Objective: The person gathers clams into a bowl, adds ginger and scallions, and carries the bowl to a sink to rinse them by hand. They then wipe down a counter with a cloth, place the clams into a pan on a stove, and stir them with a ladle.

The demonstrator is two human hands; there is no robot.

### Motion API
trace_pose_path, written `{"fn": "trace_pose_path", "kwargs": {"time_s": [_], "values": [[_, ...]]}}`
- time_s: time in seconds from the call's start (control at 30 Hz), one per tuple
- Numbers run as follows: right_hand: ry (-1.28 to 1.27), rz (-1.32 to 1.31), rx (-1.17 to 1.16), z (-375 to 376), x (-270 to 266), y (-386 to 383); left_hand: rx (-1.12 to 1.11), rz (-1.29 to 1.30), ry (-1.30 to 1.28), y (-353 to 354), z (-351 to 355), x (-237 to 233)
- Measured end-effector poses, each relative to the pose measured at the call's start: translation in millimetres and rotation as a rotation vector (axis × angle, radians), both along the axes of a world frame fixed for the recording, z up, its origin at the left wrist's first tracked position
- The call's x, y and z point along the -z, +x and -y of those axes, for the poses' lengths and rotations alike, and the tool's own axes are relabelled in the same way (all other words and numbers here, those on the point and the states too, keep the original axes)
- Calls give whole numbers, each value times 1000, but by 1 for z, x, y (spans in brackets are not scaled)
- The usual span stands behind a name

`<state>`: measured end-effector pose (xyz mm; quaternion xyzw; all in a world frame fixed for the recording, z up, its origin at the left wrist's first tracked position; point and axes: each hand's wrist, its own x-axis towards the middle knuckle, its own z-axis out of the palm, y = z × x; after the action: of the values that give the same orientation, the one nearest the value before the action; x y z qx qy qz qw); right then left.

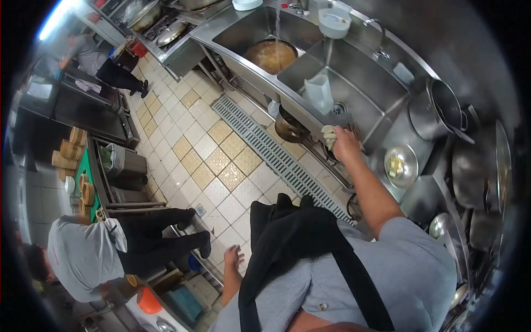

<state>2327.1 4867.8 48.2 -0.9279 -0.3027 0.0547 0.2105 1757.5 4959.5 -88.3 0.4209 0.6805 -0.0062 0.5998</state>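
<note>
My right hand [346,146] is over the front edge of the right sink basin [362,83], closed on a pale crumpled cloth [329,136]. Some brown bristly strands show just beyond its fingers; what they belong to is unclear. In that basin a translucent plastic container [319,94] lies tilted near the drain. Water runs from above into a wide pan [271,56] of brownish liquid in the left basin. My left hand [234,257] hangs low beside my black apron, fingers apart and holding nothing.
A metal bowl [401,166] with pale pieces and a large pot [437,110] stand right of the basins. A floor grate [276,152] runs along the sink. One person [88,257] bends at the left counter, near bamboo steamers [69,149]; another person [94,58] stands farther back.
</note>
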Motion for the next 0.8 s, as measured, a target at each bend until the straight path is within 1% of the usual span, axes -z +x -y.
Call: {"fn": "trace_pose_path", "kwargs": {"time_s": [0.03, 0.07, 0.1, 0.13, 0.17, 0.23, 0.27, 0.37, 0.4, 0.43, 0.47, 0.5, 0.53, 0.57, 0.6, 0.63, 0.67, 0.7, 0.73, 0.77, 0.8], "values": [[-37, -57, -31, -26, -6, 4, 77, -29, 45, -3, 2, 0], [-75, -83, -74, -50, -21, 6, 232, -66, 44, -4, -3, 0], [-73, -83, -77, -73, -19, 13, 390, -104, 44, -10, -8, 2], [-56, -70, -102, -94, -14, 20, 728, -97, 339, -58, -1, 92], [-44, -59, -126, -114, -8, 24, 1010, -162, 710, -68, -4, 124], [-33, -32, -106, -147, 6, 30, 866, -123, 377, -63, -29, 131], [-9, 1, -88, -165, 10, 35, 815, -123, 282, -56, -49, 135], [31, -35, -86, -203, 7, 36, 733, -98, 179, -24, -134, 143], [65, -5, -88, -214, 17, 40, 687, -83, 152, -8, -174, 146], [74, 3, -78, -230, 15, 42, 622, -84, 117, 14, -216, 142], [45, -5, -70, -243, 14, 43, 507, -110, 111, 45, -260, 119], [8, -16, -64, -254, 11, 44, 436, -39, 153, 101, -299, 33], [16, -6, -43, -266, 7, 43, 449, -84, 174, 129, -342, 33], [10, -12, -35, -277, 4, 43, 447, -100, 231, 182, -371, -22], [27, -40, -36, -289, 0, 45, 612, 9, 308, 203, -417, -8], [48, -66, -37, -302, -2, 49, 620, 93, 532, 231, -449, 0], [52, -66, -32, -316, 1, 56, 608, 148, 418, 284, -466, -58], [69, -130, -48, -330, 8, 66, 620, 222, 409, 324, -484, -80], [83, -195, -68, -341, 13, 75, 625, 359, 390, 363, -498, -94], [81, -196, -71, -355, 14, 85, 625, 494, 367, 398, -506, -106], [249, -402, -77, -374, 12, 96, 593, 610, 312, 435, -506, -128]]}}
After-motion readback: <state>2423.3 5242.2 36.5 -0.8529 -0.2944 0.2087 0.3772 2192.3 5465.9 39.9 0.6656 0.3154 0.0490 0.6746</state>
